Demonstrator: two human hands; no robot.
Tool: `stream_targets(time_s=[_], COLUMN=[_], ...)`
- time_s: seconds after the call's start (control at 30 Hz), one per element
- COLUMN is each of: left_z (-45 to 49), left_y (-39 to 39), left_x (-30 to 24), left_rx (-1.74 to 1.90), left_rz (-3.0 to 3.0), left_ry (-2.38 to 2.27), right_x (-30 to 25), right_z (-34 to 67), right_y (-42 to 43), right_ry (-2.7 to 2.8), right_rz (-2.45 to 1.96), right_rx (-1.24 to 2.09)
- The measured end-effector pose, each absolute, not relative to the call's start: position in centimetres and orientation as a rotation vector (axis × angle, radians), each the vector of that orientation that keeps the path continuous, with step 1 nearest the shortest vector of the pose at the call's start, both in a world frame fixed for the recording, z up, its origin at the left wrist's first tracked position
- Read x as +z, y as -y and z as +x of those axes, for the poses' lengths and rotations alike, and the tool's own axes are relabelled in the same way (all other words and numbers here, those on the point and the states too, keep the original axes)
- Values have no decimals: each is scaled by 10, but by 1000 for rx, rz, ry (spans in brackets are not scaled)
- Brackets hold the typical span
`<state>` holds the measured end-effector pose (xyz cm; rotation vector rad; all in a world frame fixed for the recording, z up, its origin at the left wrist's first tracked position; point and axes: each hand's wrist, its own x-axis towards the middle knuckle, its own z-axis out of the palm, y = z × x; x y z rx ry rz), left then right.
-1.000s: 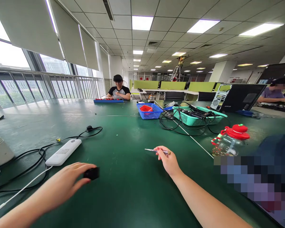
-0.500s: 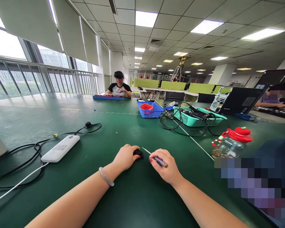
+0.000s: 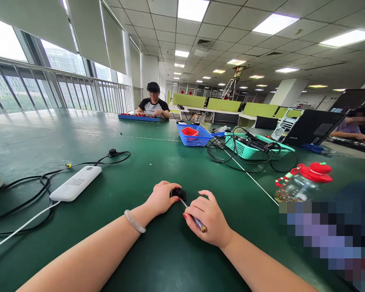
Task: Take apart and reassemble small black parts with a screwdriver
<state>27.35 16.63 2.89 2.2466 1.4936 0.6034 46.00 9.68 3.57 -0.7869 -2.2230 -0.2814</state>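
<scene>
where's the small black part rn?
Head view, near centre: the small black boxy part sits on the green table, pinched by the left hand, with the slim metal screwdriver in the right hand pointing at it.

A small black block (image 3: 179,193) rests on the green table (image 3: 158,158), a slim screwdriver (image 3: 197,222) slanting tip-first to its near edge.

Matt green table mat (image 3: 158,259); glossy white plastic power bank (image 3: 76,183); blue plastic mesh basket (image 3: 194,140).
</scene>
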Motion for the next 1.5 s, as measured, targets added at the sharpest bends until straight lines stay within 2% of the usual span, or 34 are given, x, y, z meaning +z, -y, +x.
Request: stream_targets(time_s=[0.23, 0.67, 0.83, 1.1, 1.23, 1.5], left_z=[272, 270, 270, 269, 270, 271], left_y=[-167, -166, -168, -168, -168, -166], left_x=[28, 30, 29, 28, 29, 31], left_rx=[603, 581, 575, 584, 592, 609], left_rz=[2264, 2287, 2268, 2249, 2257, 2244], left_ry=[-1480, -1490, -1494, -1487, -1462, -1471], right_x=[38, 12, 19, 28, 25, 28], right_z=[454, 436, 440, 467, 467, 464], right_y=[-92, -95, -96, -111, -113, -107], right_ry=[2281, 2333, 2314, 2118, 2073, 2072], right_rz=[-816, -806, -812, -992, -982, -966], right_rx=[-485, -506, -347, 343, 386, 254])
